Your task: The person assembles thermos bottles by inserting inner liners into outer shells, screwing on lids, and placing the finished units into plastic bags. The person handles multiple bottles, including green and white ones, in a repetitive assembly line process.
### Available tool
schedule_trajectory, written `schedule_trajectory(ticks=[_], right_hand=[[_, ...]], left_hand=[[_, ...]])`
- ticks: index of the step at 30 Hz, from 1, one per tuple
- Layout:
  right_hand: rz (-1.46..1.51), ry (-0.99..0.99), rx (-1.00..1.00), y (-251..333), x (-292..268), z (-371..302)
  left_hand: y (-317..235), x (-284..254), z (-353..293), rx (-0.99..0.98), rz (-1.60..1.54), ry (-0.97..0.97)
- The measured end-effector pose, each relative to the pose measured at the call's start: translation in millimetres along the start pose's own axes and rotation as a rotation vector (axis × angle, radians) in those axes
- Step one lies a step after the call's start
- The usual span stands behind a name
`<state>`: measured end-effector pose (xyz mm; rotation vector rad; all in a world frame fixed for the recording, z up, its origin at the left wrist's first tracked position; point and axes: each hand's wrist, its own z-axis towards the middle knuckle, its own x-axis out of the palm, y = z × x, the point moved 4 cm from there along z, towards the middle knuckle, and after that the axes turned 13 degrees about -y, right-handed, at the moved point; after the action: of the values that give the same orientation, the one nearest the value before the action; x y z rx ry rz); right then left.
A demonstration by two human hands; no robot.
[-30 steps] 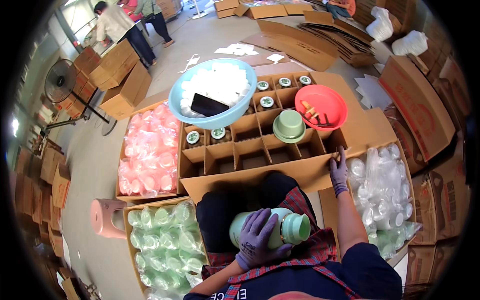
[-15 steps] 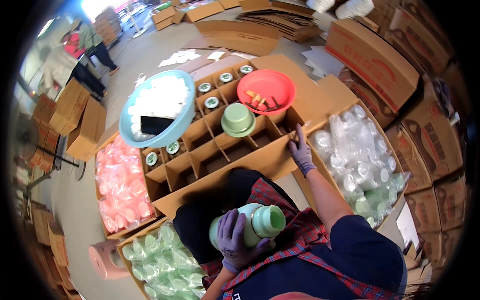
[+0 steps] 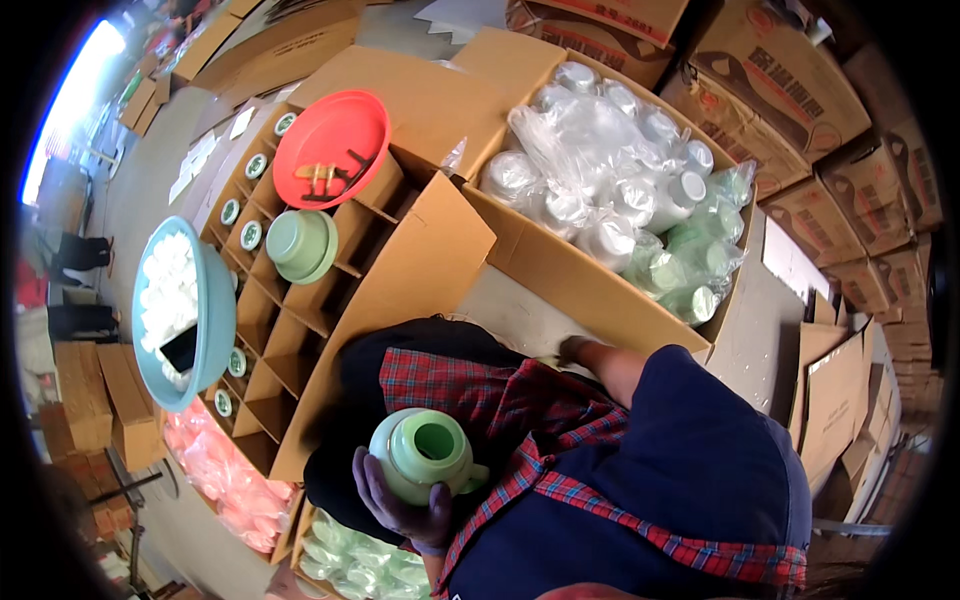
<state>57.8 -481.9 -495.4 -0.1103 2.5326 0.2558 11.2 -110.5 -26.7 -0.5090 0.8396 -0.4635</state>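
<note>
My left hand (image 3: 405, 510), in a purple glove, is wrapped round a pale green flask (image 3: 395, 455) over my lap. The flask's open mouth faces up toward me, and its inside looks dark. My right forearm (image 3: 605, 370) reaches down between my lap and the carton of bagged flasks (image 3: 575, 290); the fingers are hidden there. In front of me stands a divided carton (image 3: 375, 295) with several flasks in its cells. On its dividers rest a green cup-shaped piece (image 3: 300, 243) and a red basin (image 3: 345, 115) holding a few small brown and dark pieces.
A blue basin (image 3: 215, 330) of white pieces, with a black phone (image 3: 180, 350) on top, stands at the left. Bags of pink items (image 3: 215, 470) and green items (image 3: 365, 560) lie in boxes below it. Stacked cartons (image 3: 770, 80) line the right side.
My view has swung to the right. My right hand has left the divided carton's edge and gone down beside the bagged-flask carton. The flask in my left hand now points more upward.
</note>
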Motion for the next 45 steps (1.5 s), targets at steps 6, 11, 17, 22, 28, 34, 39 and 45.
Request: schedule_trajectory(ticks=[6, 11, 17, 22, 28, 34, 39, 45], right_hand=[[0.133, 0.049, 0.235, -57.5, 36.7, -84.4], [0.394, -0.14, 0.271, -65.4, 69.7, -63.1], [0.509, -0.976, 0.295, -95.2, -32.7, -73.3], [0.471, -1.009, 0.302, -95.0, -34.1, -69.2], [0.36, -1.012, 0.263, -96.7, -25.7, -65.9], [0.314, -0.608, 0.157, -81.5, -28.4, -71.6], [0.32, -0.413, -0.06, -83.7, 39.2, -73.9], [0.804, -0.239, 0.254, -23.3, 5.3, -98.3]], left_hand=[[-4.6, 2.6, 0.1, 0.039, 0.017, -0.018], [4.9, 10.6, -5.8, -0.022, 0.001, -0.022], [-7.1, 14.1, -1.1, -0.053, 0.072, 0.008], [-13.2, 20.9, 5.8, -0.069, 0.145, 0.023], [-19.3, 32.3, 23.5, -0.078, 0.19, 0.069], [-23.6, 39.8, 30.7, -0.087, 0.2, 0.085], [-28.5, 43.2, 35.2, -0.114, 0.195, 0.101], [-32.7, 32.2, 33.0, -0.213, 0.171, 0.124]])
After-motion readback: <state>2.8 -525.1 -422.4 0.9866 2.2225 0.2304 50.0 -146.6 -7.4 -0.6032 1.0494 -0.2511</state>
